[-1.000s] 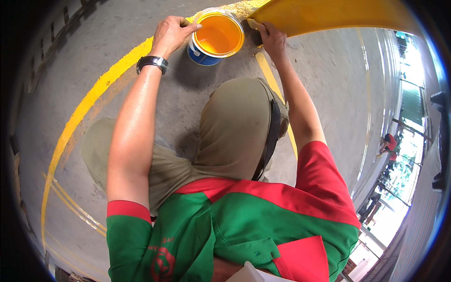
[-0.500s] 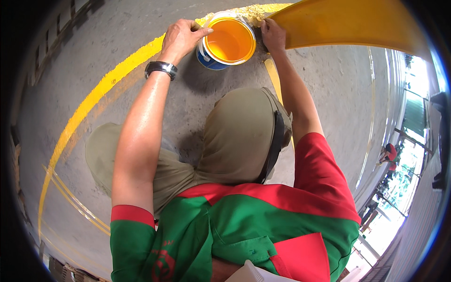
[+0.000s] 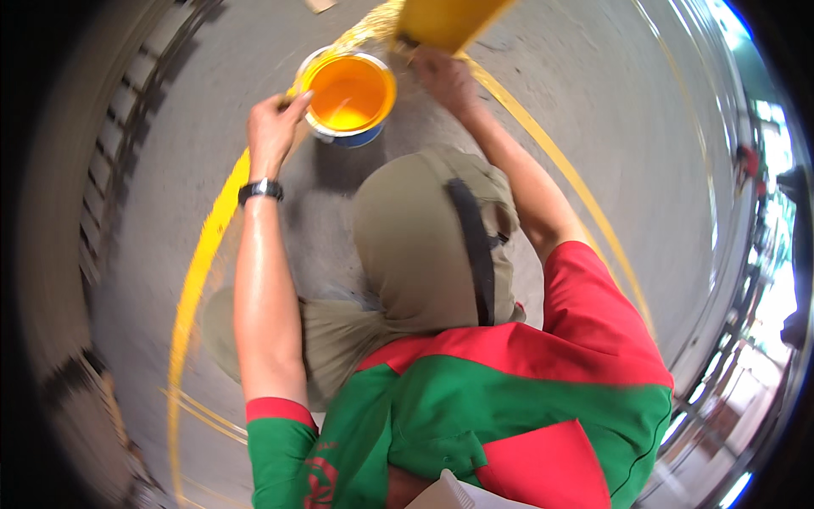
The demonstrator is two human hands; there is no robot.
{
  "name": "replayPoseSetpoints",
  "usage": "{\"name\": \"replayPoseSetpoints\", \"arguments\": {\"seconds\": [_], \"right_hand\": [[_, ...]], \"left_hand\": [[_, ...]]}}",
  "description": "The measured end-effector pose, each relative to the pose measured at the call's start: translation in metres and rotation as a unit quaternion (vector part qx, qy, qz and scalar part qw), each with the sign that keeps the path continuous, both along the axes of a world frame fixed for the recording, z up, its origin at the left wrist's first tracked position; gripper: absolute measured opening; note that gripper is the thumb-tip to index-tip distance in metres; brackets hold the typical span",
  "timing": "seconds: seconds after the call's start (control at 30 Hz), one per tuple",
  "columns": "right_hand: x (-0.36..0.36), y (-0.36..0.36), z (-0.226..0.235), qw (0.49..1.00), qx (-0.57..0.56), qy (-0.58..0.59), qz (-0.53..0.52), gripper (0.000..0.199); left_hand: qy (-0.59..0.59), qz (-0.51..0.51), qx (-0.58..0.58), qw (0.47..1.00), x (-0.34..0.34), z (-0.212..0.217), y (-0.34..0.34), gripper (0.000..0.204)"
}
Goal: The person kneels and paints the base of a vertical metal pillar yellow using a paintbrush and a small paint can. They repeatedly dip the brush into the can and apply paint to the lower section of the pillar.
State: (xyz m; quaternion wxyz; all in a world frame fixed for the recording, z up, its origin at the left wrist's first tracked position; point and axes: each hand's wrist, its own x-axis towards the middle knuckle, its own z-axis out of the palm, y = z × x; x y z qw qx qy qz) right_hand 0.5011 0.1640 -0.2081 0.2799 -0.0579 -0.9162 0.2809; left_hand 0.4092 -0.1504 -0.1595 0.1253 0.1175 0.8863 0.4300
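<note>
A paint bucket (image 3: 370,136) with a white rim and blue outer wall hangs or stands at the upper middle, tilted toward me, with orange-yellow paint (image 3: 343,93) inside. My left hand (image 3: 275,131), wearing a black wristwatch (image 3: 261,191), is closed at the bucket's left rim, thumb and fingers pinched there. To the right of the bucket, my right hand (image 3: 445,81) is closed and smeared by motion. It lies at the lower end of a yellow curved panel (image 3: 454,21); a dark patch shows by its fingertips, and what it grips is hidden.
A yellow floor line (image 3: 203,246) curves down the left, and another line (image 3: 555,153) runs down the right. The grey concrete floor (image 3: 610,110) spreads around me. Slatted racks or pallets (image 3: 127,110) stand at the far left. My bent knee (image 3: 415,229) is close below the bucket.
In the view, the bucket and both hands have shifted left and slightly down as my head turned. The yellow panel now appears narrower and more upright, and more of the right floor line shows.
</note>
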Motion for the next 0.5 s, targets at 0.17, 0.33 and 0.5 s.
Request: {"name": "replayPoseSetpoints", "arguments": {"seconds": [0.17, 0.33, 0.5], "right_hand": [[0.075, -0.008, -0.012, 0.984, -0.178, 0.009, -0.025, 0.017], [0.125, 0.020, -0.029, 0.948, -0.290, -0.039, -0.123, 0.023], [0.119, 0.013, -0.043, 0.917, -0.364, 0.018, -0.166, 0.023]], "left_hand": [[0.003, -0.009, 0.015, 1.000, 0.008, 0.008, 0.016, 0.044], [-0.003, -0.021, -0.007, 1.000, 0.022, 0.024, 0.036, 0.036], [-0.051, 0.007, 0.030, 0.998, 0.022, 0.010, 0.012, 0.038]]}}
